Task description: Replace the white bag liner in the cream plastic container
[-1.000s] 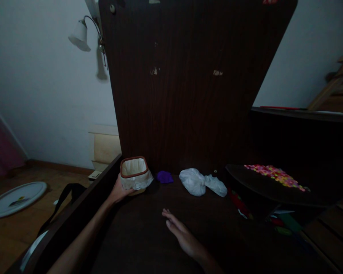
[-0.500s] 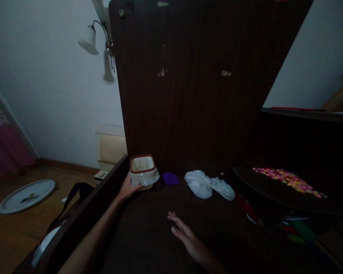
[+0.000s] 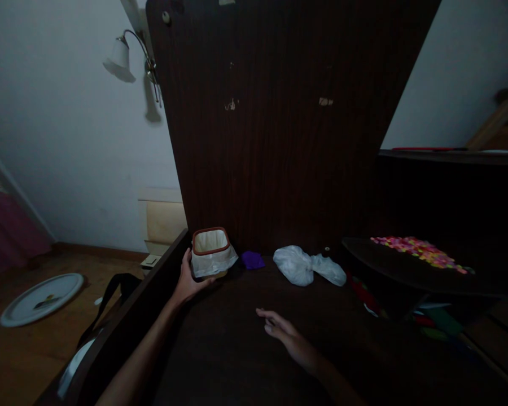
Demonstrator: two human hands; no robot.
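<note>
In the far left corner of the dark wooden surface (image 3: 228,344) stands a small bin (image 3: 214,262) with a brown rim and a white liner bag folded over it. My left hand (image 3: 188,285) is at its near left side, thumb and fingers spread apart; whether the fingers touch the bin is hard to tell. A purple cloth-like piece (image 3: 253,260) lies right of the bin. Farther right is a knotted white plastic bag (image 3: 294,265). My right hand (image 3: 285,332) hovers in front of these, fingers stretched out and holding nothing.
A tall dark panel (image 3: 279,169) rises behind. A raised side edge (image 3: 131,316) bounds the left. Right, a dark shelf (image 3: 385,265) carries a colourful beaded strip (image 3: 423,252). A white oval tray (image 3: 42,299) lies on the floor, and a lamp (image 3: 121,59) hangs on the wall.
My left hand has loosened from the bin, its thumb moving down off the side. My right hand has shifted slightly right. The view has moved a little.
</note>
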